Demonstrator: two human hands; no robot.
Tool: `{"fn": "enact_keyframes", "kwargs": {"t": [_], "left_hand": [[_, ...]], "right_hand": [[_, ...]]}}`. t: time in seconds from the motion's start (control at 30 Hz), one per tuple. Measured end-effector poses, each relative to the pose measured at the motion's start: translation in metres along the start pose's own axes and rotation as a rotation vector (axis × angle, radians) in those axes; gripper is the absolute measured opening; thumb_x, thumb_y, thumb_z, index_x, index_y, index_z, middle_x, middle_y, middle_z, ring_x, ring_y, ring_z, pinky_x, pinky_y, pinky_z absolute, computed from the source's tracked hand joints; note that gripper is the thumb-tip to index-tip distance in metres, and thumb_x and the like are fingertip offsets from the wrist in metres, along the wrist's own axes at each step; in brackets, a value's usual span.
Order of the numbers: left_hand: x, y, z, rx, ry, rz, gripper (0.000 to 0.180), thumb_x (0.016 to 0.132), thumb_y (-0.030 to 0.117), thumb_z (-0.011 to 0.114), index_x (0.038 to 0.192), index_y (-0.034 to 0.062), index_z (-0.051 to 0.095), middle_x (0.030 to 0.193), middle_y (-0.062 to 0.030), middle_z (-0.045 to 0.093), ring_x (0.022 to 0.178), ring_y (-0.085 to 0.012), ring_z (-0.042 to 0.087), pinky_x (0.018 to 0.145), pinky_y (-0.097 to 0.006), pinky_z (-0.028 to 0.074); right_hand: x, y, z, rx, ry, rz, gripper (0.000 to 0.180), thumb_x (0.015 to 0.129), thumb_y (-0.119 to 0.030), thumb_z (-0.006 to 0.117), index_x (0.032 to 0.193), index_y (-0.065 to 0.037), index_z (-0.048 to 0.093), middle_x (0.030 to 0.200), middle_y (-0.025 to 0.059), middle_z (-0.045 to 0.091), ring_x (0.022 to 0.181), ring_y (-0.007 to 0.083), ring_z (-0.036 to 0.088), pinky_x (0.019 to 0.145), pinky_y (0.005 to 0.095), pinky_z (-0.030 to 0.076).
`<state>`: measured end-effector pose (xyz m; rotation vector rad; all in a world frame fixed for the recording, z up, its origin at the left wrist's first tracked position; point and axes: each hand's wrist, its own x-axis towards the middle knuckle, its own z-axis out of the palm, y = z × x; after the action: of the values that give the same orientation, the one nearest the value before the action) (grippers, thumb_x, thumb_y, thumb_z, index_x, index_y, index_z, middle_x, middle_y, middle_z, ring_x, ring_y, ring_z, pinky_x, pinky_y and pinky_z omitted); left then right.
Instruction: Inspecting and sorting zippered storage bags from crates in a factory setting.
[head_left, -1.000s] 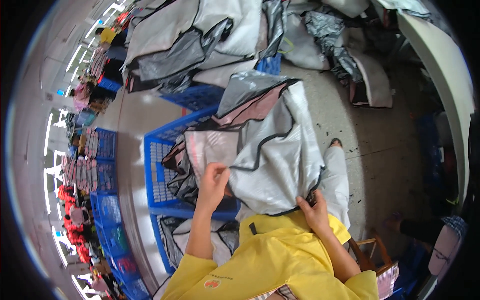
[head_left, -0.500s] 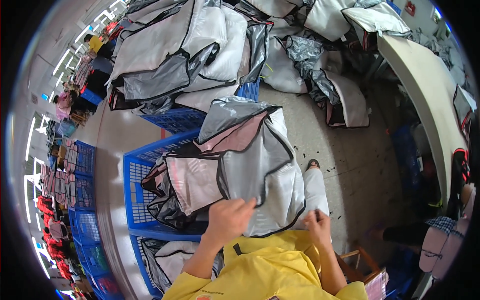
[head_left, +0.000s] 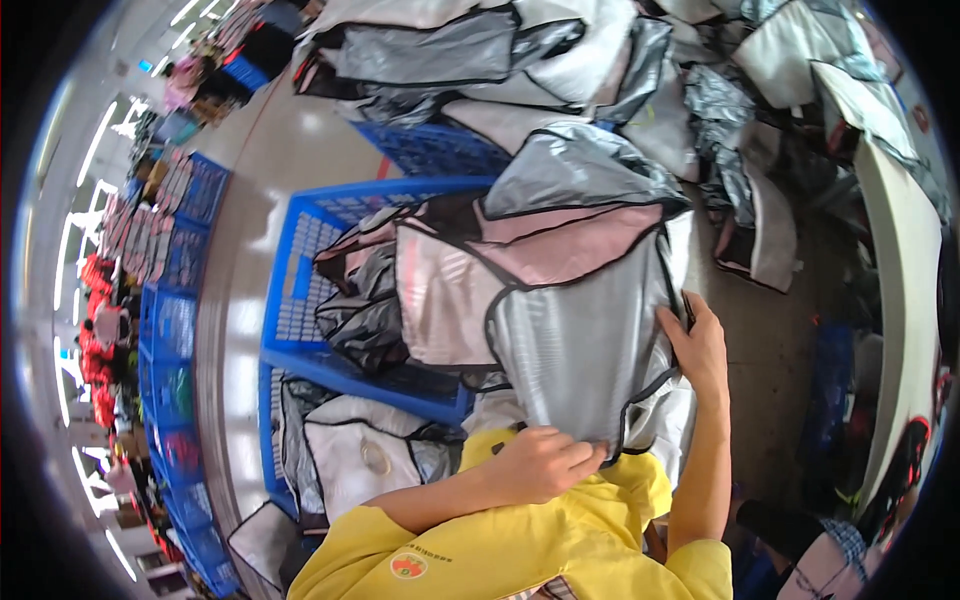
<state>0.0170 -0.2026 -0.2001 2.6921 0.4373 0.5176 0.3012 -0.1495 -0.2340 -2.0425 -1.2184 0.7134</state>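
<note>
The silver piece (head_left: 580, 345), edged in black, lies between the hands in front of the yellow shirt (head_left: 480, 550). The left hand (head_left: 545, 465) has its fingers curled, pinching the piece's lower edge. The right hand (head_left: 702, 345) is at the right edge, thumb and fingers closed about the black trim (head_left: 688, 312), though the far side of that grip is hidden. Pink cloth (head_left: 590, 252) adjoins the piece's upper side, and further folds lie leftward in a blue crate (head_left: 285, 275). A nearer crate (head_left: 268, 410) holds grey and white pieces (head_left: 355, 462). Beyond is a pile (head_left: 430, 50) of similar ones; a pale surface (head_left: 895, 300) curves along the right.
</note>
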Motion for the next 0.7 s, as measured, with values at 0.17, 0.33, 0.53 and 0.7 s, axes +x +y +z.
{"fn": "enact_keyframes", "kwargs": {"t": [0.17,0.33,0.53,0.7], "left_hand": [[-0.013,0.004,0.013,0.014,0.016,-0.096,0.033,0.082,0.016,0.065,0.113,0.0038,0.07,0.082,0.0008,0.054,0.066,-0.0143,0.058,0.06,-0.029,0.045],[-0.014,0.003,0.014,-0.226,0.134,-0.201,0.022,0.088,0.031,0.078,0.089,0.0093,0.074,0.067,-0.0006,0.057,0.057,-0.0181,0.06,0.05,-0.033,0.043],[-0.02,-0.097,-0.01,0.057,0.613,-0.822,0.011,0.094,0.012,0.072,0.1,0.0045,0.068,0.084,-0.0129,0.065,0.065,-0.0287,0.067,0.056,-0.037,0.051],[-0.043,-0.147,0.005,-0.045,0.549,-0.917,0.018,0.099,0.017,0.067,0.11,0.0022,0.068,0.093,-0.0177,0.067,0.072,-0.0305,0.068,0.065,-0.036,0.053]], "right_hand": [[-0.028,-0.014,0.022,0.507,-0.058,-0.009,0.019,0.1,-0.014,0.063,0.103,0.004,0.063,0.076,0.0052,0.05,0.073,0.0119,0.043,0.066,0.0291,0.037],[-0.054,-0.013,0.029,0.477,-0.044,-0.162,0.016,0.1,-0.014,0.062,0.099,0.002,0.063,0.073,-0.0025,0.05,0.07,0.0057,0.041,0.061,0.0268,0.033],[-0.073,-0.029,0.02,0.593,-0.094,-0.053,0.02,0.103,-0.015,0.061,0.106,0.003,0.065,0.068,-0.0071,0.048,0.063,0.0031,0.038,0.056,0.0242,0.029],[-0.072,-0.032,0.021,0.623,-0.137,-0.057,0.02,0.104,-0.015,0.061,0.108,0.004,0.065,0.07,-0.0077,0.048,0.064,0.0027,0.037,0.056,0.0238,0.028]]}}
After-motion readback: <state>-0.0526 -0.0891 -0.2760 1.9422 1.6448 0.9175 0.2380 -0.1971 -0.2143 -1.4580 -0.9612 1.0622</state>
